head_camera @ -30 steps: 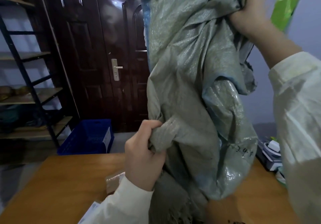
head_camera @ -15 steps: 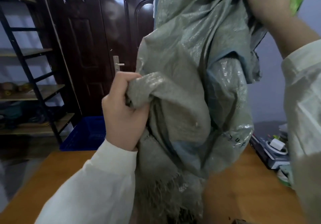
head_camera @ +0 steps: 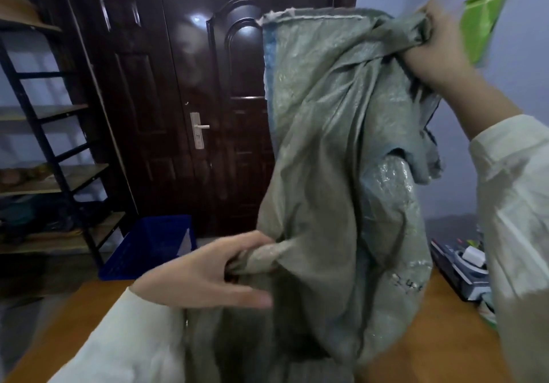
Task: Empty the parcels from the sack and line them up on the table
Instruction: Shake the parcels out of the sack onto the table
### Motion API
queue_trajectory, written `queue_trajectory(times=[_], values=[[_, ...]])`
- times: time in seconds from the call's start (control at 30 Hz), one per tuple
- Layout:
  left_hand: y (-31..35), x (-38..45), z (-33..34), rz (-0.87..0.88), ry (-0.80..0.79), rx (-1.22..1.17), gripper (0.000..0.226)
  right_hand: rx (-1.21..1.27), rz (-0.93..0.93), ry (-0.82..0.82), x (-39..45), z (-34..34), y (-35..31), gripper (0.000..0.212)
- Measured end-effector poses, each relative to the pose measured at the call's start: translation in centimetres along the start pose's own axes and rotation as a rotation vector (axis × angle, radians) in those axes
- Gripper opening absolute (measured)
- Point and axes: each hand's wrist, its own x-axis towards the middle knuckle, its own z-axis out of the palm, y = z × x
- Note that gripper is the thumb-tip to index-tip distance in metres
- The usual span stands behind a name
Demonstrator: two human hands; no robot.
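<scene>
Two hands on the sack here, and we've got it hanging upside down over the table. Our right hand is clenched tight around a bunched top corner up high. Our left hand pinches a fold lower down, fingers looser. Behind it there's a dark door, a blue crate and shelves. We can't see any parcels.

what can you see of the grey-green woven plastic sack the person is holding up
The grey-green woven plastic sack hangs crumpled above the brown wooden table, shiny and creased, with a bluish inner face and a frayed stitched edge on top. Dark handwritten marks sit low on its right side. The right hand grips a bunched top corner; the left hand pinches a fold lower down. Its bottom drops out of view, and no parcels show.
</scene>
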Motion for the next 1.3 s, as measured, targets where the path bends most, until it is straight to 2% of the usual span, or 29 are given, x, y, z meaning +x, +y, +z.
queue_trajectory(times=[0.03,0.07,0.1,0.2,0.23,0.3,0.4,0.43,0.47,0.53,0.6,0.63,0.67,0.77,0.87,0.9,1.0,1.07,1.13,1.2,1.23,1.3], values=[[-0.8,-0.4,-0.1,-0.085,-0.156,-0.047,0.05,0.012,0.001,-0.02,0.1,0.0,0.0,0.025],[-1.7,-0.6,-0.2,-0.124,-0.195,-0.087,0.056,0.025,-0.018,-0.045,0.1,0.1,0.0,0.021],[-2.3,-0.5,-0.3,-0.121,-0.116,-0.119,0.061,0.04,-0.032,-0.066,0.2,0.2,-0.1,0.016],[-3.7,1.0,-0.8,-0.172,0.407,-0.103,0.089,0.111,-0.066,-0.125,0.4,0.4,-1.1,0.019],[-3.9,1.5,-0.9,-0.182,0.505,-0.073,0.104,0.142,-0.068,-0.14,0.4,0.6,-1.8,0.021],[-4.0,2.6,-1.1,-0.176,0.546,-0.117,0.133,0.163,-0.073,-0.152,0.6,0.8,-2.9,0.024],[-3.2,4.0,-1.3,-0.123,0.529,-0.262,0.146,0.148,-0.108,-0.181,0.9,0.7,-4.9,0.016],[-3.0,4.4,-1.6,-0.087,0.555,-0.321,0.143,0.123,-0.119,-0.219,1.1,0.5,-5.5,0.014],[-2.7,4.8,-2.0,-0.041,0.59,-0.382,0.132,0.083,-0.136,-0.28,1.2,0.3,-6.2,0.022],[-1.7,5.6,-2.6,0.017,0.646,-0.45,0.095,0.01,-0.174,-0.445,1.3,-0.2,-7.3,0.034],[-0.7,6.4,-2.7,0.005,0.709,-0.501,0.048,0.0,-0.197,-0.585,0.9,-0.5,-8.4,0.039],[-0.5,6.7,-2.9,-0.008,0.75,-0.56,0.031,0.015,-0.189,-0.642,0.6,-0.7,-9.0,0.042],[-0.4,6.7,-3.2,-0.015,0.782,-0.627,0.024,0.034,-0.168,-0.697,0.4,-0.9,-9.2,0.047],[-0.4,5.6,-4.6,-0.011,0.847,-0.804,0.029,0.016,-0.025,-0.926,-0.2,-1.9,-8.5,0.066],[-1.6,3.3,-5.8,-0.013,0.827,-0.91,0.016,-0.015,0.095,-1.141,-0.7,-3.2,-6.3,0.076],[-1.9,2.7,-6.0,-0.002,0.802,-0.962,0.021,-0.015,0.106,-1.149,-0.9,-3.6,-5.6,0.075],[-2.7,1.5,-6.8,0.009,0.745,-1.004,0.068,0.038,0.17,-1.092,-1.9,-4.3,-3.6,0.072],[-2.7,1.3,-7.5,0.021,0.708,-0.966,0.069,0.081,0.216,-1.02,-2.5,-4.6,-2.2,0.076],[-2.5,1.6,-8.1,-0.019,0.728,-0.897,0.051,0.093,0.261,-0.972,-3.1,-4.8,-1.0,0.079],[-2.8,1.9,-8.8,-0.156,0.821,-0.746,0.036,0.11,0.303,-0.953,-4.0,-4.7,-0.5,0.07],[-3.2,2.1,-9.1,-0.243,0.914,-0.552,0.032,0.126,0.311,-0.937,-4.6,-4.4,-0.5,0.061],[-3.4,2.5,-9.2,-0.435,1.186,0.062,0.04,0.185,0.318,-0.881,-5.8,-3.5,-1.2,0.044]])
